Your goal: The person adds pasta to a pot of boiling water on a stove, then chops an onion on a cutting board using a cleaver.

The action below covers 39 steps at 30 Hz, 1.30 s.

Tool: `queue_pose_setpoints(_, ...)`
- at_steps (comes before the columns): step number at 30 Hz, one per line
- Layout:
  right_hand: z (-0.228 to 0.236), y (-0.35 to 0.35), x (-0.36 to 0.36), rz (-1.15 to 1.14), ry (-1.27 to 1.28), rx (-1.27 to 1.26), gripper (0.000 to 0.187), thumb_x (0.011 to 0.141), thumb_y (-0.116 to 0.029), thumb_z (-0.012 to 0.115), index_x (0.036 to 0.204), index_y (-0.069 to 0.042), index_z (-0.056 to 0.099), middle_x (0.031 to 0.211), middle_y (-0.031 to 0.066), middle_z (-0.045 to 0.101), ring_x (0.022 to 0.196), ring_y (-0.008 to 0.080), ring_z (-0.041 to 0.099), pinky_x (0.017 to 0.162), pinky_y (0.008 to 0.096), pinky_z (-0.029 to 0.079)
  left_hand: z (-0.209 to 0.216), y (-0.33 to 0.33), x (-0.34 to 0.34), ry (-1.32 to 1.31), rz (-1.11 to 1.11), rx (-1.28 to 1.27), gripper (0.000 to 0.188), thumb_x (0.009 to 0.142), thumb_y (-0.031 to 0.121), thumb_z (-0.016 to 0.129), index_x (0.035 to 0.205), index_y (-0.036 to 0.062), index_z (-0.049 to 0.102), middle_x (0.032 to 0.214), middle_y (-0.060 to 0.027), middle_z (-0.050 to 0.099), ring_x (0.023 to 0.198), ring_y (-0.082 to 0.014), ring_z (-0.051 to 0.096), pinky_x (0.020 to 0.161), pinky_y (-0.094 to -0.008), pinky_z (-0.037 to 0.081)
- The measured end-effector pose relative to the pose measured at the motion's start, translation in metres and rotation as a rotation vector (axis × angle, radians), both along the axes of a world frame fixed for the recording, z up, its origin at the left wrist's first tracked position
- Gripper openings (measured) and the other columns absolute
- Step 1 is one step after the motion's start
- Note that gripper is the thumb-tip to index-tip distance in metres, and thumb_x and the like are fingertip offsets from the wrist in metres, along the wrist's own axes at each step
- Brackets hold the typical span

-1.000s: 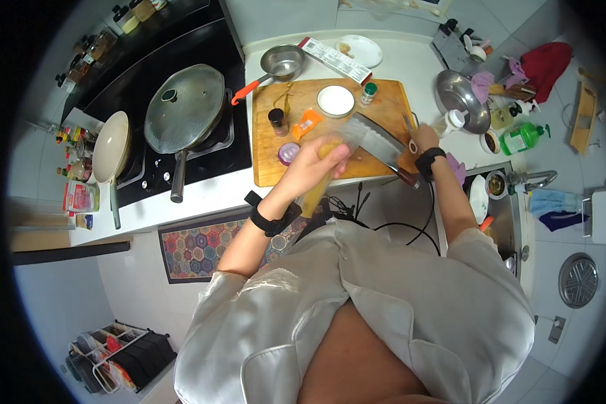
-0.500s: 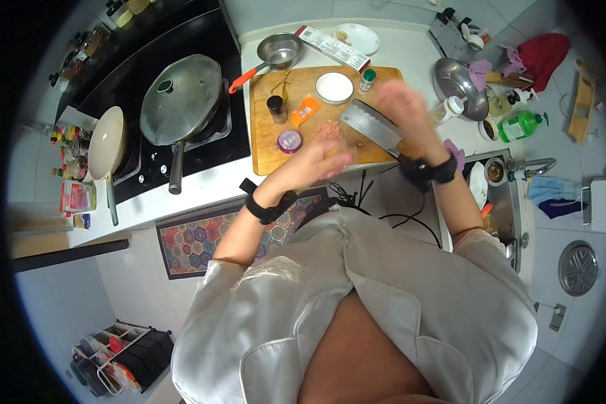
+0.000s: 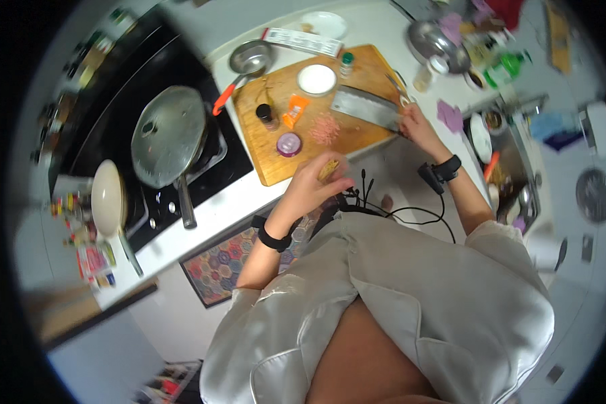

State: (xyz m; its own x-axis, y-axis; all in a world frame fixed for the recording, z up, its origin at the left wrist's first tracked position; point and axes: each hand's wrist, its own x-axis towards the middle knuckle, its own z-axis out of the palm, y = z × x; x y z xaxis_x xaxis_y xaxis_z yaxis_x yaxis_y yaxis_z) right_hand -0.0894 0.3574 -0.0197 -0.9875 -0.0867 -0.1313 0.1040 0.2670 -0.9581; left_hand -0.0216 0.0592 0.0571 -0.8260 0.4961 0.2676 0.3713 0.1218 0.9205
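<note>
My left hand (image 3: 314,188), in front of the board's near edge, is closed round a yellow-brown piece of ginger (image 3: 328,170). At the board's right edge, my right hand (image 3: 421,129) has its fingers round the handle of a cleaver (image 3: 367,108), whose broad blade lies on the wooden cutting board (image 3: 377,64). Finely chopped pink meat (image 3: 325,128) forms a small heap left of the blade. Beside it are a cut purple onion (image 3: 289,145), an orange packet (image 3: 295,110) and a black-capped spice jar (image 3: 266,117). A white dish (image 3: 316,80) and a green-capped jar (image 3: 346,64) stand farther back.
A lidded pan (image 3: 172,135) and a cream frying pan (image 3: 108,198) are on the stove at left. Behind the board sit an orange-handled saucepan (image 3: 251,59) and a long box (image 3: 301,42). A metal bowl (image 3: 438,46) and the sink (image 3: 518,158) are at right. Black cables hang below.
My right hand has come down from above the cleaver onto its handle. The left hand has moved nearer to me, off the board, with the ginger. The whole view has turned.
</note>
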Motion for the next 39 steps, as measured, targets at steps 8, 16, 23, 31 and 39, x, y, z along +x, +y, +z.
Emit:
queue_pose_setpoints(8, -0.073, 0.124, 0.271, -1.011, -0.327, -0.074, 0.015, 0.085, -0.009, 0.043, 0.097, -0.01, 0.034, 0.077, 0.007, 0.058, 0.054, 0.0099, 0.046, 0.045, 0.0211, 0.036, -0.021, 0.032, 0.003, 0.034, -0.257, 0.083, 0.023, 0.064, -0.001, 0.071, 0.08, 0.0012, 0.054, 0.072, -0.0053, 0.056, 0.061, -0.0107, 0.052, 0.057, -0.0211, 0.042)
queue_pose_setpoints(16, -0.166, -0.01, 0.694, -2.149, -0.542, -0.367, 0.01, 0.081, -0.006, 0.049, 0.088, 0.001, 0.049, 0.08, 0.0133, 0.062, 0.056, 0.0187, 0.057, 0.046, 0.0294, 0.046, -0.033, 0.046, 0.043, 0.048, -0.377, 0.039, 0.021, 0.063, -0.004, 0.069, 0.077, 0.0011, 0.054, 0.068, -0.0066, 0.056, 0.06, -0.0129, 0.053, 0.056, -0.0212, 0.042)
queue_pose_setpoints(23, -0.225, -0.31, 0.905, -2.395, -0.809, -0.467, 0.016, 0.08, -0.014, 0.048, 0.074, -0.003, 0.058, 0.07, 0.0072, 0.059, 0.06, 0.0197, 0.056, 0.053, 0.0296, 0.046, -0.061, 0.032, 0.1, 0.007, -0.561, -0.009, 0.019, 0.068, -0.005, 0.066, 0.08, 0.0016, 0.052, 0.072, -0.0067, 0.055, 0.065, -0.0112, 0.051, 0.057, -0.0212, 0.043)
queue_pose_setpoints(31, -0.297, -0.512, 0.952, -2.937, -0.398, -1.042, 0.007, 0.081, -0.005, 0.048, 0.08, 0.002, 0.051, 0.075, 0.0122, 0.056, 0.064, 0.0239, 0.058, 0.056, 0.0313, 0.051, -0.05, 0.012, 0.155, -0.008, -0.703, -0.053, 0.016, 0.075, -0.002, 0.062, 0.083, 0.0021, 0.049, 0.075, -0.0078, 0.054, 0.066, -0.0123, 0.051, 0.058, -0.0224, 0.044)
queue_pose_setpoints(39, -0.31, -0.457, 0.942, -2.742, -0.687, -1.05, 0.049, 0.076, -0.022, 0.062, 0.117, -0.006, 0.041, 0.112, 0.0136, 0.05, 0.1, 0.0287, 0.051, 0.079, 0.0428, 0.044, -0.033, -0.015, 0.207, 0.146, -0.69, -0.093, 0.02, 0.072, -0.002, 0.066, 0.086, 0.0035, 0.053, 0.081, -0.0038, 0.054, 0.07, -0.0098, 0.05, 0.056, -0.0181, 0.041)
